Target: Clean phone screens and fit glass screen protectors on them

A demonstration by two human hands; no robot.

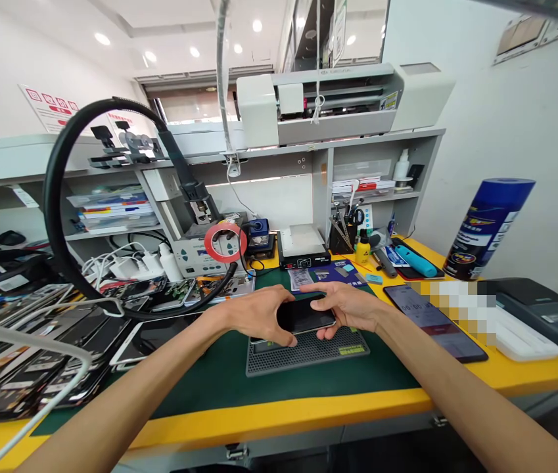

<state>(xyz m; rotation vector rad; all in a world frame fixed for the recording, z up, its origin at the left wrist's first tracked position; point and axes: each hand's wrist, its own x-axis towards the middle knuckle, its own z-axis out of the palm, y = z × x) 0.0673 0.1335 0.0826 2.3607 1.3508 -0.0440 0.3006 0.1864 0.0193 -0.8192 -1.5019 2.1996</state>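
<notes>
Between my two hands is a smartphone (pixel 303 316) with a dark screen facing up and a pale edge. My left hand (pixel 263 314) grips its left end, thumb along the near side and fingers at the far side. On the right end, my right hand (pixel 345 305) holds it with the thumb over the screen's corner and the fingers curled beneath. Right under the phone lies a grey perforated mat (pixel 303 355) on the dark green work mat (pixel 229 381). The phone's underside is hidden.
Stacked phones and screens (pixel 62 355) crowd the left side. A hot-air station (pixel 190 255) with a thick black hose (pixel 52 177) stands behind them. To the right are a large phone (pixel 436 322), a blue spray can (pixel 488 226), a yellow bottle (pixel 362 248) and a tool holder (pixel 342 233).
</notes>
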